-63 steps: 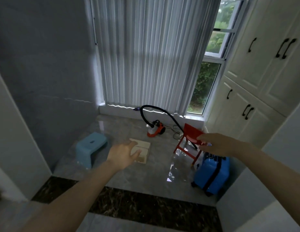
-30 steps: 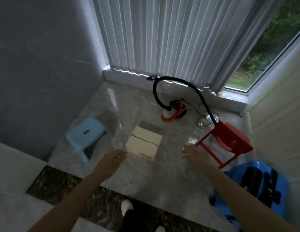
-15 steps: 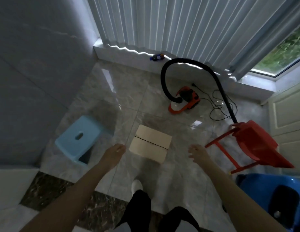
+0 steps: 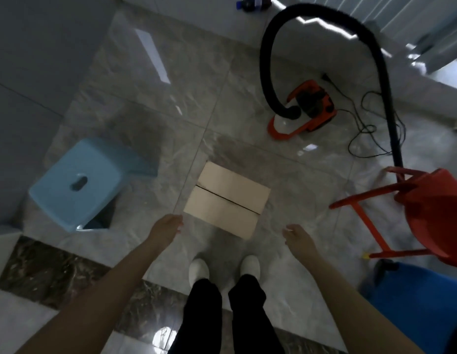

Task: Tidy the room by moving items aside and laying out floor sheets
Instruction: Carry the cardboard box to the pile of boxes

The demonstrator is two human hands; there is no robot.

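Head cam is looking straight down w/ some blur; blue suitcase is getting cut off at the bottom-right edge, red chair is lying tipped on its side w/ its seat partly out of frame, and a dark bottle is barely showing at the top edge. One closed cardboard box is sitting on the marble floor, just ahead of two white shoes. Left hand is hovering just beside the box's near-left corner, right hand near its right end; both are hanging relaxed, grasping nothing, not touching the box. One light-blue stool is standing to the left, one orange vacuum farther back, its black hose arching over to the chair.
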